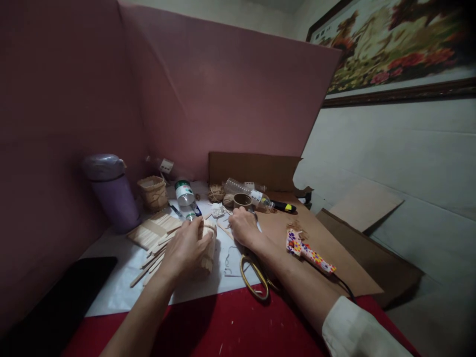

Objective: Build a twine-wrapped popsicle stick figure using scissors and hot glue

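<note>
My left hand (186, 245) is wrapped over a small basket built of wooden craft sticks (208, 248) that lies on white paper (119, 292). My right hand (243, 225) rests just right of it, fingers curled down on the paper near a thin stick (224, 230); what it holds, if anything, is hidden. Loose wooden sticks (152, 230) lie in a stack left of my left hand. Yellow-handled scissors (256, 277) lie under my right forearm.
A patterned glue gun (308, 253) lies on brown cardboard (334, 258) at right. Behind the hands are two plastic bottles (185, 197), twine balls (216, 192), a tape roll (242, 200), a marker (284, 206), a stick basket (153, 192) and a purple bin (111, 193). A black phone (70, 297) lies at left.
</note>
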`<state>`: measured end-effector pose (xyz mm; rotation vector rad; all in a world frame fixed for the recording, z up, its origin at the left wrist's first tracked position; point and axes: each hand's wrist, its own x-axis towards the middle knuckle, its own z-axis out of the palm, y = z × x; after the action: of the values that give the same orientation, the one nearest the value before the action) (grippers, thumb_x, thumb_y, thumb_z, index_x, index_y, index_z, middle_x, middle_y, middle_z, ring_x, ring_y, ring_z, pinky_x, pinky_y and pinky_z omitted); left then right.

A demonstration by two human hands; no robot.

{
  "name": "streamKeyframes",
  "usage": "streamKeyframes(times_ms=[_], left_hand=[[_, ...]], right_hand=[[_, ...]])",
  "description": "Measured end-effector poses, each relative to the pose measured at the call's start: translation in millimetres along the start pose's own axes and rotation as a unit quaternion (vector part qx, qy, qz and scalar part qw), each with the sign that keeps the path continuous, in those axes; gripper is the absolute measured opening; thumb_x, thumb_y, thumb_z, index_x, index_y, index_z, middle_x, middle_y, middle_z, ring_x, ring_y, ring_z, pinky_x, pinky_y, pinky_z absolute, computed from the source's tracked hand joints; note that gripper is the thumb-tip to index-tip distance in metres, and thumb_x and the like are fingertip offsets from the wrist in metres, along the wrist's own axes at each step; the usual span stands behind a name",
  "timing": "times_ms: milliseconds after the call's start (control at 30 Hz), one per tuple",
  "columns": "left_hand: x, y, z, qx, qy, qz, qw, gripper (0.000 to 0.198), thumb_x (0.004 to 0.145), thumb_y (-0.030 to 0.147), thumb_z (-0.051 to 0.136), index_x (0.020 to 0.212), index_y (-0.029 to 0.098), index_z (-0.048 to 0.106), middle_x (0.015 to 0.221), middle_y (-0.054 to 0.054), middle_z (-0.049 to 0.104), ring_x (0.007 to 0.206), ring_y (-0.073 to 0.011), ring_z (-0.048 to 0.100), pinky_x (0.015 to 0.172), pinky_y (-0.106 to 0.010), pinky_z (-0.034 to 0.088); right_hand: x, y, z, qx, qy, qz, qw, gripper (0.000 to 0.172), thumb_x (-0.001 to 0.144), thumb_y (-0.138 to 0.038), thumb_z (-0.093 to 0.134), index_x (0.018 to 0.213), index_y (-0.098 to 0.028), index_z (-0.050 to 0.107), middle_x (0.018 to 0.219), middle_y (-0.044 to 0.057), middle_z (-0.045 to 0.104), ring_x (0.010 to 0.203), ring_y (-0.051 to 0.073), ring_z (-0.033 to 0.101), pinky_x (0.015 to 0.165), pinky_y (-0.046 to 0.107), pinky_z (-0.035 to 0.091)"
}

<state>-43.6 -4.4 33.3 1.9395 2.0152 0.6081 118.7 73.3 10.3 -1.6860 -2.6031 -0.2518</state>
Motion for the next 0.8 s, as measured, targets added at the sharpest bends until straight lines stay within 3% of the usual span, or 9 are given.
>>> streamKeyframes(times_ms=[167,267,367,533,667,800], left_hand=[[-2,2,-0.9,-0.010,0.011,-0.002,1.000,0.040,0.083,0.038,0.042,0.114,0.018,0.056,0.112,-0.017,0.060,0.105,-0.0325,0.056,0.081,-0.039,0.040],[-2,3,-1.6,-0.009,0.008,-0.006,1.000,0.039,0.083,0.038,0.042,0.113,0.018,0.057,0.111,-0.016,0.061,0.103,-0.0327,0.057,0.080,-0.039,0.040],[-3,5,-2.5,-0.005,0.008,-0.007,1.000,0.040,0.084,0.039,0.041,0.113,0.017,0.057,0.111,-0.017,0.060,0.103,-0.0333,0.057,0.080,-0.040,0.040],[-3,3,-2.3,-0.017,0.015,0.006,1.000,0.041,0.084,0.040,0.043,0.113,0.016,0.058,0.107,-0.016,0.062,0.100,-0.0328,0.058,0.080,-0.040,0.041],[1,-1,1.5,-0.036,0.051,0.018,0.998,0.042,0.085,0.040,0.044,0.112,0.013,0.060,0.107,-0.017,0.062,0.104,-0.0317,0.056,0.085,-0.040,0.042],[3,-3,6.1,-0.071,0.161,0.064,0.982,0.035,0.085,0.028,0.046,0.111,0.014,0.064,0.112,-0.014,0.063,0.108,-0.0285,0.053,0.094,-0.039,0.038]], right_hand=[[1,0,-1,0.002,0.002,-0.023,1.000,0.028,0.092,-0.031,0.056,0.117,-0.017,0.057,0.120,0.009,0.058,0.099,0.021,0.061,0.083,0.040,0.052],[2,-2,1,0.024,0.013,-0.041,0.999,0.017,0.093,-0.022,0.053,0.103,-0.015,0.064,0.110,0.010,0.063,0.103,0.023,0.058,0.085,0.039,0.051],[1,-4,4,0.057,0.027,-0.043,0.997,0.018,0.090,-0.010,0.049,0.092,-0.012,0.066,0.104,0.013,0.064,0.109,0.026,0.054,0.088,0.038,0.047],[-2,0,4,0.148,0.041,0.001,0.988,0.021,0.091,-0.025,0.056,0.108,-0.013,0.061,0.115,0.010,0.060,0.106,0.024,0.057,0.090,0.044,0.047],[-9,4,-6,0.288,0.052,0.048,0.955,0.017,0.092,-0.021,0.048,0.097,-0.013,0.061,0.099,0.008,0.064,0.090,0.019,0.060,0.077,0.034,0.049],[-28,2,-19,0.462,0.015,0.047,0.886,0.021,0.087,-0.025,0.043,0.075,-0.015,0.057,0.069,0.001,0.058,0.062,0.012,0.052,0.056,0.023,0.042]])
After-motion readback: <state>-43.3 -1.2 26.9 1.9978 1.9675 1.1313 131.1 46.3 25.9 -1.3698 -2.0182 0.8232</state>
